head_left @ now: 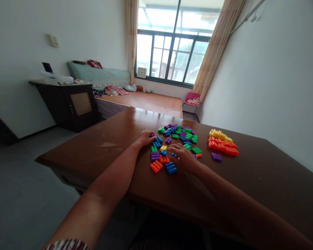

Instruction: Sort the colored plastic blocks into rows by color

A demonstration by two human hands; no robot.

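At the brown bench [114, 139], the person's left hand [145, 137] bends over a purple block [152, 135], blue blocks [158, 141] just beside it; I can't tell whether that grip is closed on it. The right hand [182, 153] curves low over other pieces and hides some; whether its grip holds any, I can't tell either. An orange block [156, 167] and a dark-blue one [170, 168] lie nearer the person, and a mixed heap [175, 136] spreads beyond both hands. Off right sit a yellow row [220, 134], red-orange rows [222, 146] and a lone purple piece [216, 157]. Past the bench stand a pink chair [193, 96] and a dark cabinet [64, 100].
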